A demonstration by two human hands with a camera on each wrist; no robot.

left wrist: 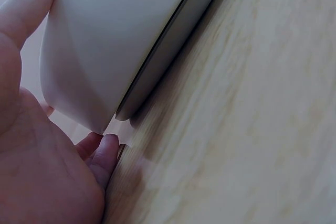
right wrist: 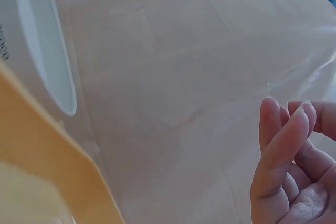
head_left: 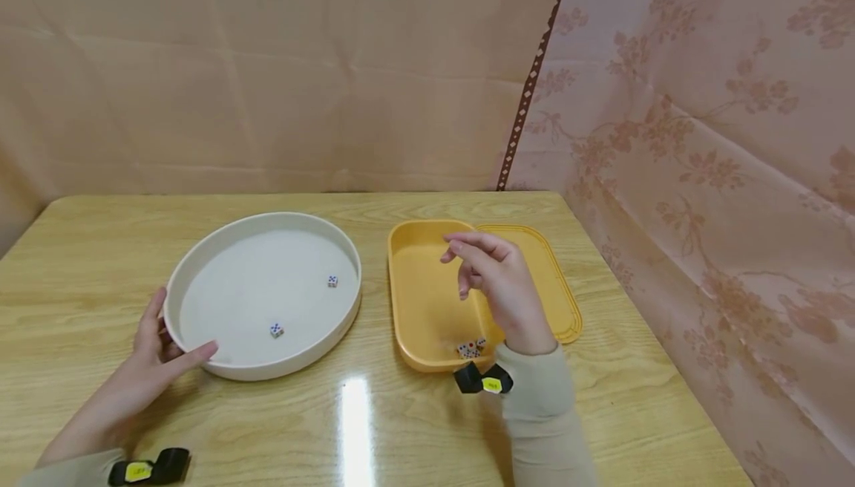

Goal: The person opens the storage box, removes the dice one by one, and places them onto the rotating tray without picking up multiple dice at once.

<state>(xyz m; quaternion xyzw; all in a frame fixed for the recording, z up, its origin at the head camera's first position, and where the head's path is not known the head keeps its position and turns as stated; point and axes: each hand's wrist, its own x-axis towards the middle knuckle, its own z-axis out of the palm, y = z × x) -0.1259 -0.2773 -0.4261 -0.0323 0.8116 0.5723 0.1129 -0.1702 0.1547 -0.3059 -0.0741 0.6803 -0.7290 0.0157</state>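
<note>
My left hand [head_left: 150, 364] grips the left rim of a round white tray [head_left: 267, 370], thumb over the edge and fingers along the outer wall. Two small white dice lie apart inside: one die [head_left: 332, 280] near the right wall, another die [head_left: 277, 330] towards the front. Above an orange-yellow plastic box [head_left: 427, 286] hovers my right hand [head_left: 497, 279], fingers loosely bent, with nothing seen between them. Several dice [head_left: 470, 349] sit together at the box's near end, partly hidden by the wrist. In the right wrist view the fingertips [right wrist: 270, 106] hang clear of the box wall [right wrist: 58, 145].
A matching yellow lid [head_left: 551, 286] lies flat on the wooden table [head_left: 280, 435], to the right of the box and partly behind my right hand. Plain cloth [head_left: 280, 86] hangs behind the table, and flowered cloth [head_left: 708, 175] along its right side.
</note>
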